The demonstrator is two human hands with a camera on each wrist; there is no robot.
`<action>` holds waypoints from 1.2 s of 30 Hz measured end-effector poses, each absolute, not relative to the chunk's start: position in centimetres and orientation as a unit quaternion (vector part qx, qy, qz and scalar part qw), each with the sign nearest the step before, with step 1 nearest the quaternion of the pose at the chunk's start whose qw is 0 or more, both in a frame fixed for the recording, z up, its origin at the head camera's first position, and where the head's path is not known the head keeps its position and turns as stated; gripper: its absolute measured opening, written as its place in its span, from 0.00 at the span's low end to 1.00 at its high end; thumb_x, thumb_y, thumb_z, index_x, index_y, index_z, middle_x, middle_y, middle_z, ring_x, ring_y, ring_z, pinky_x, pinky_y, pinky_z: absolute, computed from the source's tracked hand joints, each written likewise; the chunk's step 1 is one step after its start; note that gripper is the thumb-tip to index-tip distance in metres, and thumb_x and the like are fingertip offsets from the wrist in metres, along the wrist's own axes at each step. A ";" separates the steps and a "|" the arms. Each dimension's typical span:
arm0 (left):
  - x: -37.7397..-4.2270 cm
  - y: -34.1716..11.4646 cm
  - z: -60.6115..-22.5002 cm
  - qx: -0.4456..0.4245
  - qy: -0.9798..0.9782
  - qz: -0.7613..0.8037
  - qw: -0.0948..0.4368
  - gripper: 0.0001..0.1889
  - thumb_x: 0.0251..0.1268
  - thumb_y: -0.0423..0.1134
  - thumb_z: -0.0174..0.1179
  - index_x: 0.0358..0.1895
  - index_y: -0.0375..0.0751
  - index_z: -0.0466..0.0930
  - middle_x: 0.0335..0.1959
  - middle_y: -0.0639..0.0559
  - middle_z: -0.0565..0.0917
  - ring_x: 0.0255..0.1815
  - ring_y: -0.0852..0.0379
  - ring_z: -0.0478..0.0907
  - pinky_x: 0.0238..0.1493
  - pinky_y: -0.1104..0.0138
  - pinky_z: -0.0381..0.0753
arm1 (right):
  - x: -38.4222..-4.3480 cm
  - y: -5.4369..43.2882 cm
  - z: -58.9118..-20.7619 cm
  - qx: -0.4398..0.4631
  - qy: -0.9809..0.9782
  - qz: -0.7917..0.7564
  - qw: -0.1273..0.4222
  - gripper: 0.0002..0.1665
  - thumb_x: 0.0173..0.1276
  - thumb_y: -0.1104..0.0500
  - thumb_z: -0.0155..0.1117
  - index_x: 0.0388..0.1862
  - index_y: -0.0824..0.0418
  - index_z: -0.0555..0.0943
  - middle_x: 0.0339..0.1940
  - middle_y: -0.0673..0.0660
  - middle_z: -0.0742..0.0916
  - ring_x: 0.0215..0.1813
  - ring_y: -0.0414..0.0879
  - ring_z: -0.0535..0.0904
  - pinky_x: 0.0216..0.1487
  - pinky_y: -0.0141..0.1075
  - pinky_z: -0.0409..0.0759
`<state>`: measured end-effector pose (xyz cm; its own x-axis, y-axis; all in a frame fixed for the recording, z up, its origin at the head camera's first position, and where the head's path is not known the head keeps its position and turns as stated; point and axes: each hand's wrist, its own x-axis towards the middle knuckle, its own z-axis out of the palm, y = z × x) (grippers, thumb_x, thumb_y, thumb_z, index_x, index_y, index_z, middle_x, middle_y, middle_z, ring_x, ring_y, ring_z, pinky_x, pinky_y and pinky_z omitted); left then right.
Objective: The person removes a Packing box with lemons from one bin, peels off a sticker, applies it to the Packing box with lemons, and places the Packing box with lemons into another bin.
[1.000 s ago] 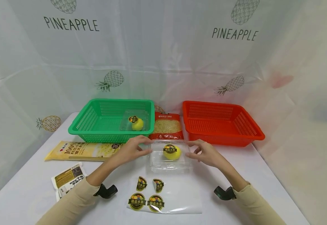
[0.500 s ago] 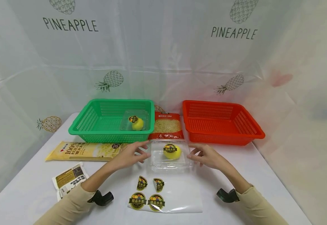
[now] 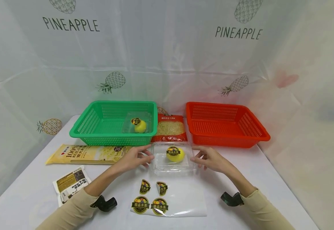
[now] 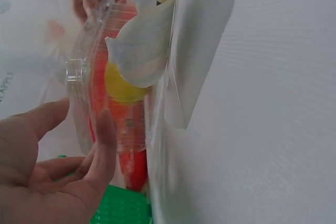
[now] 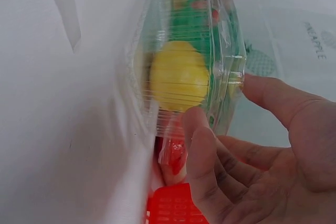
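A clear plastic clamshell box stands mid-table with a yellow ball-like fruit inside. On its lid, over the fruit, is a round black-and-gold sticker. My left hand is at the box's left side, thumb and fingers spread and relaxed. At the opposite side is my right hand, its fingers loosely bent, thumb and fingertips at the box wall. Whether the fingertips press on the plastic cannot be told. A sticker sheet lies nearer me, bearing several stickers, two with lifted edges.
A green basket at back left holds another boxed yellow fruit. At back right is a red basket. Between them lies a red pasta bag. A yellow noodle pack and a small white-and-brown packet lie left.
My hands have shifted slightly from the box's upper edges, the left one a little outward and down. The box stays nearly in place.
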<state>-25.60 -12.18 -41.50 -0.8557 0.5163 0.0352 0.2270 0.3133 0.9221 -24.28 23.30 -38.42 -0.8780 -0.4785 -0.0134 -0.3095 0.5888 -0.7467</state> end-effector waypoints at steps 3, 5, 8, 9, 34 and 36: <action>-25.6 -12.2 -41.6 0.228 0.801 0.538 0.131 0.37 0.69 0.44 0.61 0.74 0.30 0.57 0.50 0.36 0.82 0.39 0.42 0.87 0.40 0.58 0.86 | -24.3 23.3 -38.6 -0.224 0.885 -0.394 0.104 0.36 0.68 0.56 0.67 0.69 0.70 0.68 0.39 0.66 0.88 0.30 0.52 0.82 0.27 0.37 0.84; -25.5 -12.3 -41.5 0.227 0.804 0.535 0.129 0.37 0.69 0.45 0.62 0.74 0.29 0.58 0.50 0.37 0.83 0.39 0.43 0.87 0.41 0.58 0.86 | -24.3 23.2 -38.7 -0.224 0.886 -0.392 0.102 0.36 0.68 0.56 0.67 0.69 0.70 0.68 0.39 0.66 0.88 0.29 0.51 0.82 0.27 0.36 0.84; -25.5 -12.4 -41.4 0.227 0.808 0.530 0.123 0.37 0.69 0.44 0.61 0.73 0.28 0.58 0.49 0.37 0.83 0.38 0.43 0.87 0.42 0.58 0.86 | -24.3 23.1 -38.8 -0.225 0.887 -0.389 0.100 0.35 0.68 0.56 0.66 0.69 0.70 0.69 0.38 0.66 0.88 0.29 0.51 0.83 0.27 0.36 0.84; -25.4 -12.4 -41.4 0.227 0.809 0.529 0.122 0.37 0.69 0.44 0.61 0.73 0.27 0.58 0.49 0.37 0.83 0.38 0.43 0.87 0.42 0.58 0.86 | -24.2 23.1 -38.8 -0.225 0.888 -0.389 0.100 0.35 0.68 0.56 0.66 0.69 0.70 0.69 0.38 0.66 0.88 0.28 0.51 0.83 0.27 0.36 0.84; -25.0 -12.7 -39.8 0.180 0.783 0.583 0.117 0.36 0.65 0.43 0.65 0.72 0.34 0.63 0.47 0.41 0.85 0.44 0.42 0.87 0.51 0.63 0.84 | -23.4 22.4 -36.7 -0.199 0.896 -0.384 0.094 0.38 0.66 0.48 0.67 0.69 0.66 0.70 0.39 0.62 0.87 0.32 0.52 0.84 0.30 0.36 0.84; -24.9 -12.8 -39.4 0.172 0.773 0.599 0.119 0.36 0.64 0.42 0.66 0.73 0.36 0.63 0.47 0.41 0.85 0.45 0.42 0.87 0.53 0.62 0.84 | -23.3 22.4 -36.4 -0.198 0.896 -0.386 0.092 0.37 0.67 0.48 0.67 0.69 0.65 0.70 0.38 0.61 0.87 0.32 0.53 0.84 0.30 0.36 0.84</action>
